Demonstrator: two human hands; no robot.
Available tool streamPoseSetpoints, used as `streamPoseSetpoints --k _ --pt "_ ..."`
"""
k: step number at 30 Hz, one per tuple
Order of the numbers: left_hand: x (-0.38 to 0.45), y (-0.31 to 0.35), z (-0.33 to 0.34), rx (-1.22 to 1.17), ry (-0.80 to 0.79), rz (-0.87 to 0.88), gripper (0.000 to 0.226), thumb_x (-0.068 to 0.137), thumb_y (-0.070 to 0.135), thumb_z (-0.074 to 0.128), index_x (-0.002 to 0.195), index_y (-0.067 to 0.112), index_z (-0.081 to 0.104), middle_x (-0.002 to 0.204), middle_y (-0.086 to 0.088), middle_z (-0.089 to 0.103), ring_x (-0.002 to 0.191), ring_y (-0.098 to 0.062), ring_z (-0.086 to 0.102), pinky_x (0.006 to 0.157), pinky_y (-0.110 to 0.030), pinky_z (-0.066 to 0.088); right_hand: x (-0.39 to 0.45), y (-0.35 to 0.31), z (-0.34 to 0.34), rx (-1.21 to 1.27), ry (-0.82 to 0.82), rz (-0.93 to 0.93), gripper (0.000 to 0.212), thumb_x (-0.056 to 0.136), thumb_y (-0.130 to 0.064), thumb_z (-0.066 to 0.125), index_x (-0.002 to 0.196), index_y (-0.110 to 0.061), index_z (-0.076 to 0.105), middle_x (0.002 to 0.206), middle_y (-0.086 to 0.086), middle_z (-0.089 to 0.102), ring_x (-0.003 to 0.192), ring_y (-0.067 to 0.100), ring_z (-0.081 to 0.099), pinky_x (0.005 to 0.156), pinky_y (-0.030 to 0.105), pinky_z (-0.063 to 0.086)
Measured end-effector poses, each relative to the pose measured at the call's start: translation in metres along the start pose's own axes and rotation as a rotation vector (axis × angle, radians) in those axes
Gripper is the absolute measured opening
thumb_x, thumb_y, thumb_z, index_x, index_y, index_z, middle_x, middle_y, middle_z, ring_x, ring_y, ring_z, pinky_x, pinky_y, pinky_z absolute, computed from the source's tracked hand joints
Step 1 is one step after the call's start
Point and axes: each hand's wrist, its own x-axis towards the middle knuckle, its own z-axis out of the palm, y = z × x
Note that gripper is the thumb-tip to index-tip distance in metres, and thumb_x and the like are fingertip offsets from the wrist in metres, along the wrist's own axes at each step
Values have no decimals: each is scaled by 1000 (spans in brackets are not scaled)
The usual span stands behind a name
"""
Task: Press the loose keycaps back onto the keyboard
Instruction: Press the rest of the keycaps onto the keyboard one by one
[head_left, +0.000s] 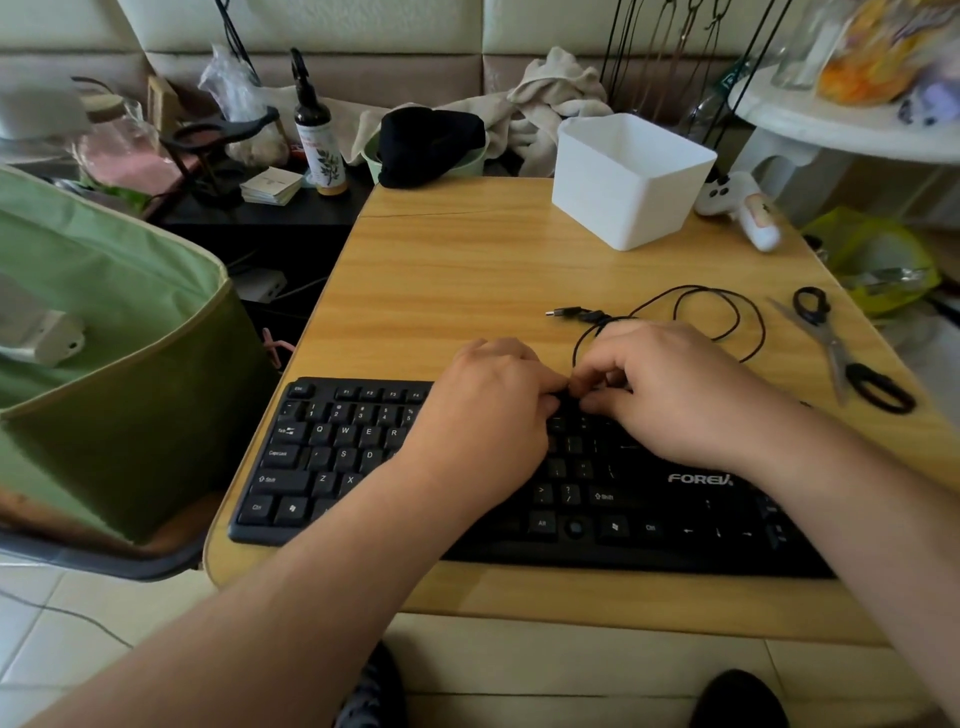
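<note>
A black keyboard (332, 457) lies along the near edge of the wooden table (441, 270). Both my hands hover over the upper middle rows of the keyboard, fingertips meeting. My left hand (488, 410) reaches in from the left, its thumb and forefinger closing on a small dark keycap (565, 398). My right hand (670, 389) comes in from the right with its fingers curled, and its thumb and forefinger pinch the same keycap. The keys under both hands are hidden. No other loose keycaps show on the table.
The keyboard's black cable (701, 312) with its USB plug loops just behind my right hand. Scissors (841, 353) lie at the right edge. A white plastic bin (631, 182) stands at the back, with a white controller (743, 208) beside it. A green bag (119, 332) sits to the left.
</note>
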Motion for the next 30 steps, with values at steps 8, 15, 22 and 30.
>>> streamPoseSetpoints --k 8,15,22,30 --pt "2 -1 -3 2 -35 -18 28 102 16 61 122 26 76 117 3 68 114 -14 53 88 -15 25 -6 14 -8 -84 -36 -251 38 91 -8 72 115 -37 79 112 -14 71 105 15 65 90 39 53" --pt "0 -2 0 -3 -36 -2 31 100 14 62 125 26 74 118 2 66 115 -15 52 96 -21 29 17 13 -30 -542 -263 -540 45 98 -18 59 135 -41 63 131 -17 60 103 19 63 58 24 32" --pt "1 -4 2 -22 -21 -18 14 90 8 72 98 16 81 103 -3 71 101 -24 61 84 -20 28 53 1 -37 -594 -402 -770 36 85 -16 79 116 -34 75 102 -11 67 91 14 64 55 12 24" --pt "3 -2 -4 -39 -56 -42 16 94 12 69 104 17 80 109 -2 70 108 -21 59 82 -17 26 55 -11 -44 -762 -575 -705 31 102 -39 57 133 -36 63 120 -12 59 114 12 54 72 23 25"
